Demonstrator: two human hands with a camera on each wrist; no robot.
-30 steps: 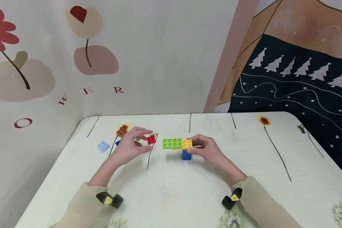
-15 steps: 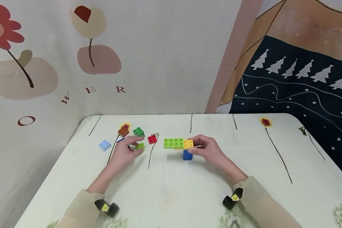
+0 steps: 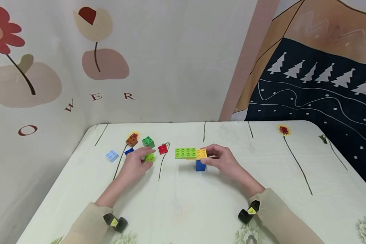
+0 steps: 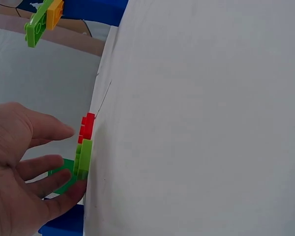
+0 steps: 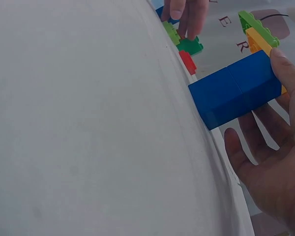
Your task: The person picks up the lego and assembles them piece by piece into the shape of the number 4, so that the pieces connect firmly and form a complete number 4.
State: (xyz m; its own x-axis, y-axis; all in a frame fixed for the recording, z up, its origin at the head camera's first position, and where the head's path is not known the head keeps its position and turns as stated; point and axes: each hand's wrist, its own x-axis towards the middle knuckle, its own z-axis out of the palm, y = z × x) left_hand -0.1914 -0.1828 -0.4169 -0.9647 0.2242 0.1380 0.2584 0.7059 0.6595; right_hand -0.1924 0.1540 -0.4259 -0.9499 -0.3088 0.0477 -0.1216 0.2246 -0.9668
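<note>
My left hand (image 3: 135, 166) is spread around a small light green brick (image 3: 150, 157) on the table; its thumb and fingers stand either side, and the thumb tip looks apart from the brick in the left wrist view. My right hand (image 3: 221, 158) holds a built brick structure at its right end. That structure has a long light green brick (image 3: 185, 153) and a yellow brick (image 3: 202, 154) on top, above a column of stacked blue bricks (image 5: 236, 88). The right thumb (image 5: 284, 69) presses near the top of the blue column; the other fingertips are partly hidden behind it.
A red brick (image 3: 163, 149) lies between the left hand and the structure. Behind the left hand are a dark green brick (image 3: 147, 141), a brown brick (image 3: 131, 141) and a partly covered dark blue brick (image 3: 129, 151). A pale blue brick (image 3: 112, 156) lies farther left.
My left hand has moved left from around the red brick to the light green one, leaving the red brick on the table. The right hand and the structure stay in place.
</note>
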